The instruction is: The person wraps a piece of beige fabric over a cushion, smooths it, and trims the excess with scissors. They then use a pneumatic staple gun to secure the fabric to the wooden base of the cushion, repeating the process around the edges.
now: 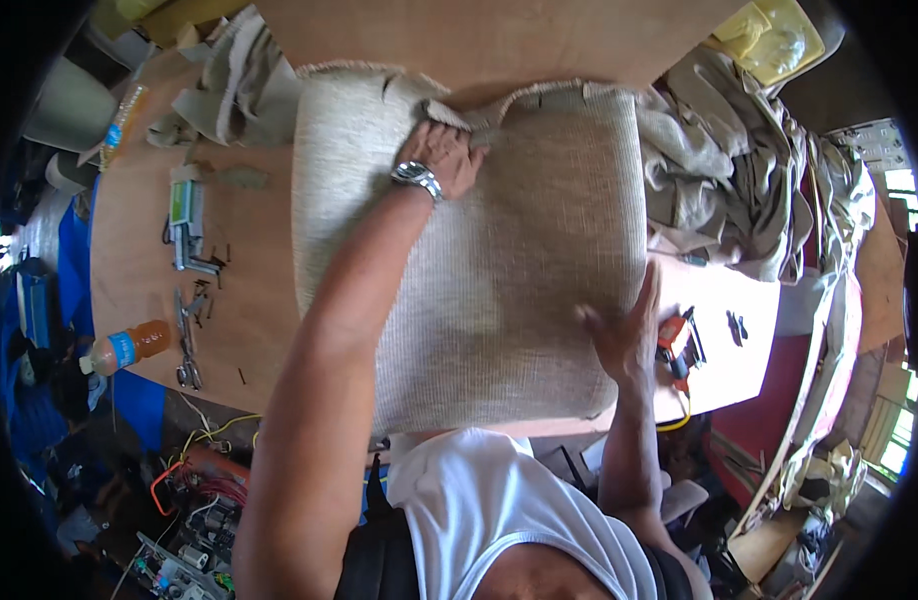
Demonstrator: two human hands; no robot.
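While the left hand [441,155] reaches to the far edge of a large beige woven cushion [479,270], its fingers [467,135] close on a folded flap of that cushion's fabric near the top middle, gripping it; a silver wristwatch [417,177] sits on the wrist. The right hand [624,330] lies flat against the cushion's right edge, its fingers [647,290] stretched out straight and holding nothing, palm pressed to the side of the fabric. The cushion lies on a wooden table [149,270], covering most of its middle, with its near edge close to the person's chest. Left of the cushion on the table rest a staple gun [187,225], pliers [188,345] with loose staples scattered around them, and a bottle of orange drink [127,346] at the table's near left edge. Beyond the cushion's top left corner lies a heap of beige cloth [229,90], and a larger pile of grey-beige cloth [739,190] spreads to the right. Just beside the right hand, an orange-handled tool [672,335] lies on the table.
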